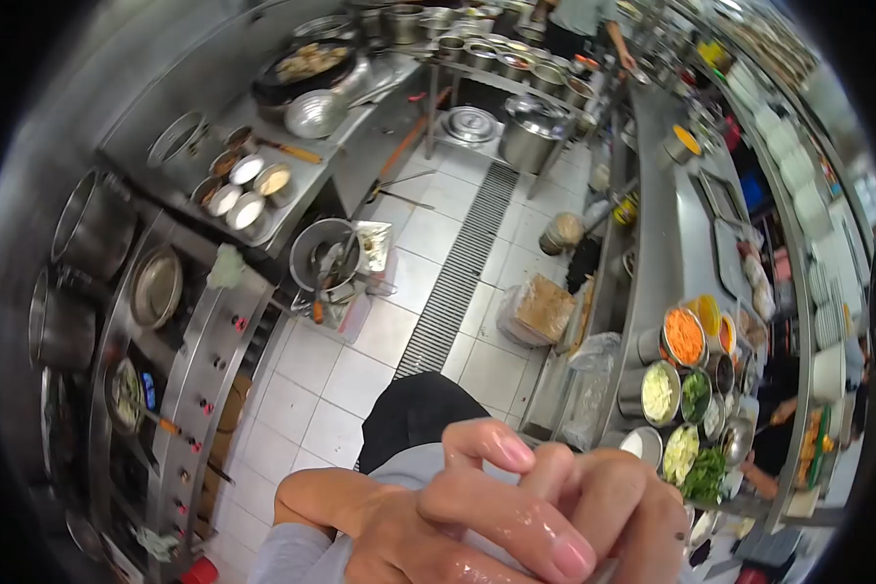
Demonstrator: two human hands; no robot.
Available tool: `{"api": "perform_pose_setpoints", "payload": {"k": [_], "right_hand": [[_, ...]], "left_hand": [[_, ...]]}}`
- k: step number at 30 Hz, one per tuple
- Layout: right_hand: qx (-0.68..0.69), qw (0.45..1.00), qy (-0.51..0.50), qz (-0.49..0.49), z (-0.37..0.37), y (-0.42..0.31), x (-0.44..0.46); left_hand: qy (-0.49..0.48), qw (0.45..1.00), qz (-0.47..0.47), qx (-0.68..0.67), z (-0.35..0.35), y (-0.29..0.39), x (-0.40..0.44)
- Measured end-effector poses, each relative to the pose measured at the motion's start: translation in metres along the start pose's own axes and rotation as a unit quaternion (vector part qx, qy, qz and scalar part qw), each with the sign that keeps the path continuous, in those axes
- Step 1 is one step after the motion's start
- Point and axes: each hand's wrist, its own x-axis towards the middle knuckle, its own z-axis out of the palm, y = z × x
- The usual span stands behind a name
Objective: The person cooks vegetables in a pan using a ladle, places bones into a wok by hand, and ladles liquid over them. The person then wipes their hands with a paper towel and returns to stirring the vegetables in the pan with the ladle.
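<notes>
My left hand point(448, 521) comes in from the lower left, its wet fingers bent and closed against my other hand. Pressed to it on the right is my right hand point(623, 506), with its fingers curled in and partly hidden. Both hands touch close to the camera at the bottom, and no object shows between them. The palms are out of sight. Beyond the right hand stand metal containers of shredded orange food point(683, 336), pale shreds point(657, 392) and green leaves point(704, 477).
A stove point(190, 389) with pans runs along the left. Behind it are seasoning bowls point(246, 169) and a wok point(307, 73). On the tiled floor are a bucket point(324, 255), a drain grate point(457, 263) and a bagged box point(540, 310). A person point(579, 29) stands far back.
</notes>
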Motion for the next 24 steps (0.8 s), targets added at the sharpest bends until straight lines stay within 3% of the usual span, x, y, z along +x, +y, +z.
{"api": "perform_pose_setpoints", "payload": {"k": [11, 12, 13, 15, 16, 17, 18, 19, 21, 22, 23, 24], "right_hand": [[0.108, 0.993, 0.007, 0.047, -0.037, -0.078, 0.028], [0.101, 0.960, -0.181, -0.191, -0.052, -0.053, 0.061], [0.097, 0.959, -0.180, -0.197, -0.081, -0.061, 0.066], [-0.241, 0.917, -0.225, -0.223, -0.148, -0.089, 0.067], [-0.402, 0.858, -0.231, -0.223, -0.154, -0.100, 0.074], [-0.396, 0.878, -0.162, -0.214, -0.153, -0.091, 0.079], [-0.388, 0.894, -0.094, -0.204, -0.144, -0.082, 0.091], [-0.589, 0.783, -0.165, -0.114, -0.153, -0.092, 0.093], [-0.515, 0.855, -0.034, -0.053, -0.167, -0.072, 0.099], [-0.517, 0.854, -0.035, -0.054, -0.179, -0.067, 0.104], [-0.394, 0.916, 0.038, 0.068, -0.194, -0.064, 0.109], [-0.254, 0.943, 0.110, 0.186, -0.209, -0.058, 0.112]], "left_hand": [[-0.304, 0.951, 0.041, 0.035, 0.021, -0.090, 0.030], [-0.328, 0.943, 0.043, 0.041, 0.011, -0.090, 0.031], [-0.349, 0.934, 0.050, 0.049, 0.014, -0.096, 0.029], [-0.187, 0.938, 0.153, 0.251, -0.003, -0.118, 0.002], [-0.141, 0.908, 0.090, 0.384, -0.005, -0.113, -0.001], [-0.094, 0.855, 0.026, 0.509, -0.007, -0.112, 0.000], [-0.141, 0.821, 0.073, 0.548, -0.008, -0.125, 0.009], [-0.184, 0.781, 0.122, 0.585, -0.009, -0.142, 0.014], [-0.182, 0.758, 0.073, 0.622, -0.011, -0.152, 0.005], [-0.234, 0.729, 0.000, 0.643, -0.017, -0.152, 0.006], [-0.285, 0.693, -0.075, 0.658, -0.021, -0.150, 0.008], [-0.312, 0.680, -0.124, 0.652, -0.018, -0.139, 0.014]]}}
